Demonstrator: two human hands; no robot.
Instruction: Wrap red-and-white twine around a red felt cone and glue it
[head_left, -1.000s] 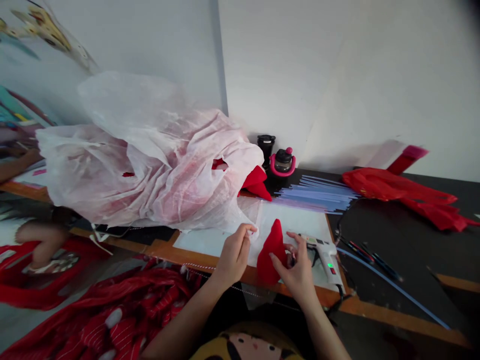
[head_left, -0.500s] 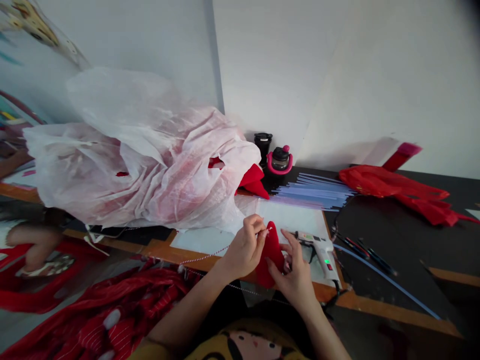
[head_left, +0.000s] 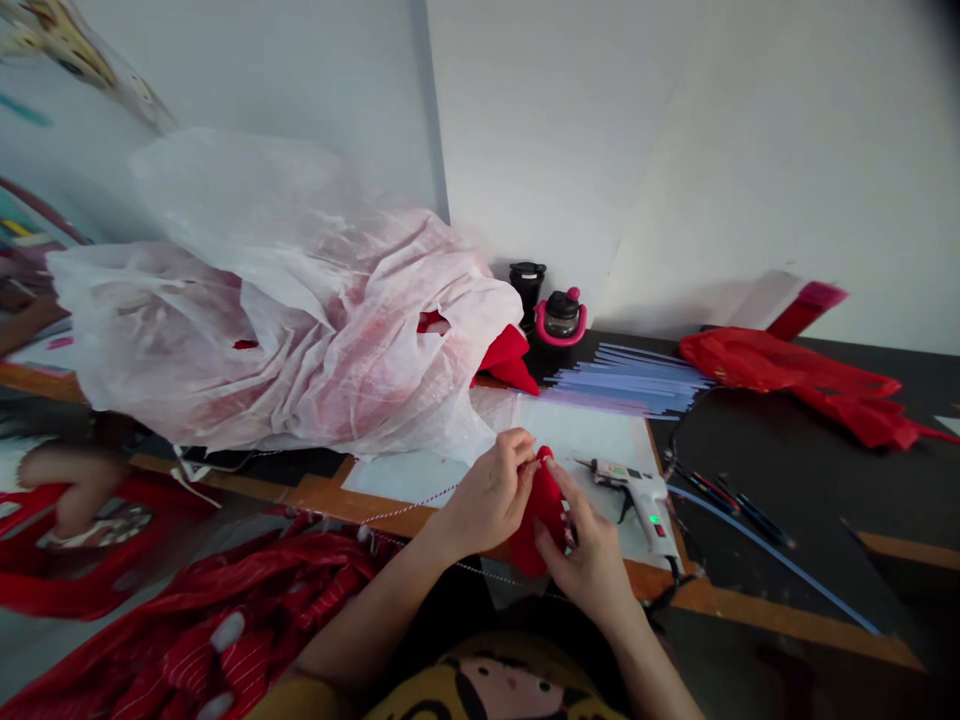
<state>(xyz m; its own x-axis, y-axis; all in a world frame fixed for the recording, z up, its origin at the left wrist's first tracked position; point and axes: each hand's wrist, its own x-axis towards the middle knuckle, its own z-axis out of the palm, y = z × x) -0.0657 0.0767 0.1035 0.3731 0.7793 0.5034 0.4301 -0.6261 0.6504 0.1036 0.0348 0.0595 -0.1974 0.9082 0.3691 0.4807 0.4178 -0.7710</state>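
My left hand (head_left: 487,495) is closed in a pinch on a thin red-and-white twisted cord (head_left: 409,510), whose length trails off to the left. Between my hands stands a pointed red felt piece (head_left: 544,520), tip upward, with the pinched cord at its tip. The thumb and fingers of my right hand (head_left: 589,550) clasp this felt piece from the right, the index finger reaching its tip. Something small and pale shows under the right fingers, too covered to name. Just right of that hand a white glue gun (head_left: 645,510) lies with a green light lit.
A big white plastic bag (head_left: 300,340) with red contents fills the left. Behind are a black cup (head_left: 527,285), a pink-handled bottle (head_left: 561,318), glue sticks (head_left: 630,380) and a red bag (head_left: 795,375). Pens (head_left: 739,505) lie right; red fabric items (head_left: 225,610) lie below left. Another person's leg (head_left: 67,485) shows.
My right index finger has come in from beside the felt piece to its tip, where it meets the cord. My left hand keeps its pinch, nearly in place.
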